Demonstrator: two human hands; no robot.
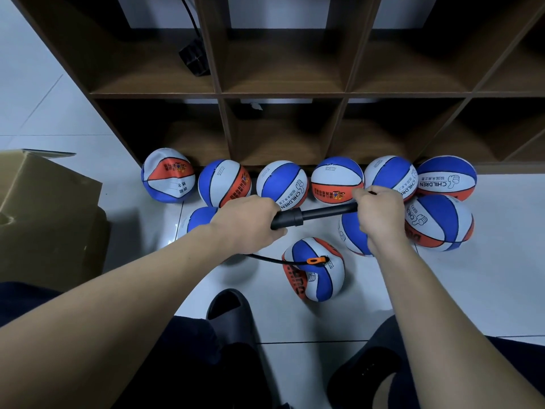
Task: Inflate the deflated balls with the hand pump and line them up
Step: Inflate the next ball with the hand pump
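A black hand pump [312, 215] lies level between my hands. My left hand [250, 221] grips its thick barrel end; my right hand [380, 212] grips the handle end. A thin black hose [274, 261] runs from the pump to an orange fitting [317, 260] stuck in a creased blue, white and orange ball [315, 271] on the floor below my hands. Several round balls of the same colours stand in a row [281, 181] along the shelf's foot. The leftmost ball [168, 175] looks dented. Other balls lie behind my hands, one at the right [439, 222].
A dark wooden cubby shelf [280, 93] fills the back. A cardboard box [44, 219] stands at the left on the white tiled floor. My black slippers [233, 311] and dark trouser legs are at the bottom. A black object [194, 59] sits in an upper cubby.
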